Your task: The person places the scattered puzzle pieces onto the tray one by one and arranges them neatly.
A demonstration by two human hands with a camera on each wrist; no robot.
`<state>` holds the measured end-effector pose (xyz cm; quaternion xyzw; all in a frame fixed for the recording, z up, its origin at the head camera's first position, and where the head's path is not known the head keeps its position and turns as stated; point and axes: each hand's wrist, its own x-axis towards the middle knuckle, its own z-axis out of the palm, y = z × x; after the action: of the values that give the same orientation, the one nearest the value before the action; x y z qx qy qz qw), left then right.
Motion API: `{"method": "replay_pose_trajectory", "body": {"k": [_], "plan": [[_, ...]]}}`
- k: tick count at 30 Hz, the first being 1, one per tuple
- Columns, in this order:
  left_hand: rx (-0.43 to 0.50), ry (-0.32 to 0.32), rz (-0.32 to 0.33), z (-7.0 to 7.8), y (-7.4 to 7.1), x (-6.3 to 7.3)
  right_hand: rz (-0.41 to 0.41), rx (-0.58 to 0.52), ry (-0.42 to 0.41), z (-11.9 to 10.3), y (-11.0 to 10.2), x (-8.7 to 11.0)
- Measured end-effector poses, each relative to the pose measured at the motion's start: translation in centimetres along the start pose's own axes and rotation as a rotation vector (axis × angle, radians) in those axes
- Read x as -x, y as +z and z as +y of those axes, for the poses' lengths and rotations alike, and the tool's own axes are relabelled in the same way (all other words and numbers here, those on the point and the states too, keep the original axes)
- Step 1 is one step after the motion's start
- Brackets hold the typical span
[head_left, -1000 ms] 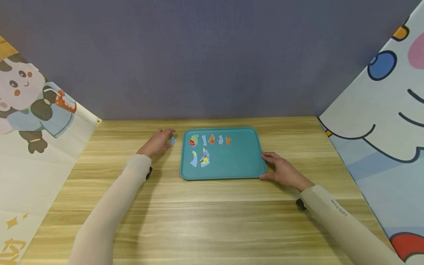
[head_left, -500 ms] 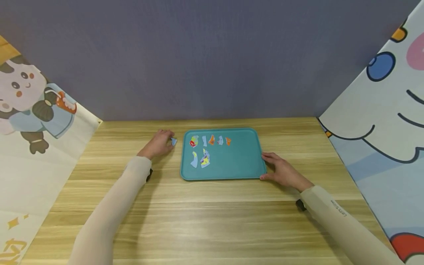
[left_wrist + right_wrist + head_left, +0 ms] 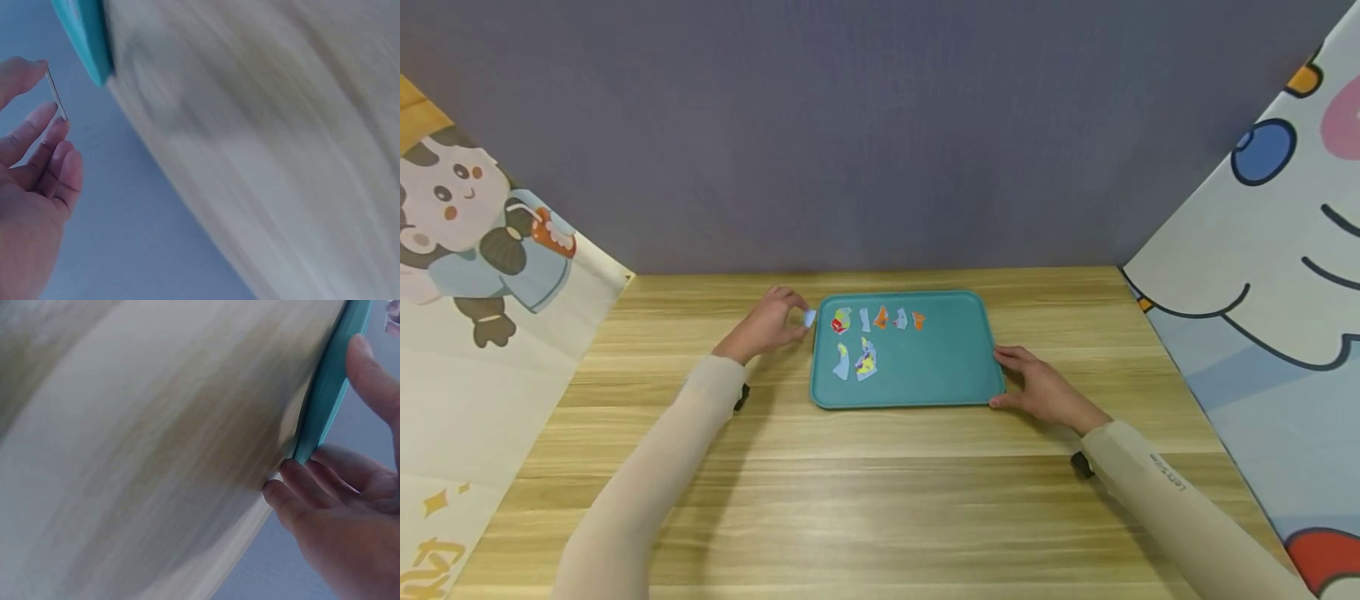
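My left hand (image 3: 766, 323) pinches a small light-blue puzzle piece (image 3: 809, 318) between thumb and fingertips, right at the left rim of the teal tray (image 3: 936, 354). Seen edge-on in the left wrist view, this piece (image 3: 56, 94) is thin and flat. Several flat, irregular puzzle pieces lie on the tray's left half in two rows, among them a red and green one (image 3: 840, 322), an orange one (image 3: 881, 317) and a larger blue and yellow one (image 3: 866, 360). At the tray's near right corner, my right hand (image 3: 1037, 385) holds the edge, thumb on the front side and fingers along the right side.
The tray rests on a light wooden table (image 3: 850, 500). Behind the table rises a grey-blue panel (image 3: 872, 142). Cartoon-printed walls stand at the left (image 3: 475, 375) and right (image 3: 1240, 292).
My left hand has moved right with the light-blue puzzle piece, from the tabletop beside the tray to the tray's left rim. My right hand stays at the tray's corner.
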<state>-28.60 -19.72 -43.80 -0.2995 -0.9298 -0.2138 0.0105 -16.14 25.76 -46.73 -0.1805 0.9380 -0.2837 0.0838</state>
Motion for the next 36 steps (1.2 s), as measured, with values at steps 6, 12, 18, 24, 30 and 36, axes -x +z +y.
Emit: {"method": "replay_pose_trajectory", "body": {"k": [6,12,18,24,30,36], "plan": [[0.041,0.005,-0.004,1.4,-0.3,-0.1,0.001,0.005,-0.003,0.0,0.1,0.1],[0.069,0.026,-0.025,2.4,-0.1,0.0,0.002,0.0,-0.002,-0.1,0.1,0.1],[0.094,0.071,-0.005,3.6,-0.3,0.1,0.001,0.005,0.002,-0.1,0.1,0.1],[0.102,0.102,-0.03,5.1,0.0,-0.1,0.001,0.011,-0.004,-0.1,0.0,0.1],[0.094,0.177,-0.04,6.3,1.3,-0.7,0.006,0.01,-0.016,0.0,0.1,0.1],[0.009,0.205,-0.094,7.9,3.2,-1.4,0.01,0.005,-0.018,0.0,0.1,0.0]]}}
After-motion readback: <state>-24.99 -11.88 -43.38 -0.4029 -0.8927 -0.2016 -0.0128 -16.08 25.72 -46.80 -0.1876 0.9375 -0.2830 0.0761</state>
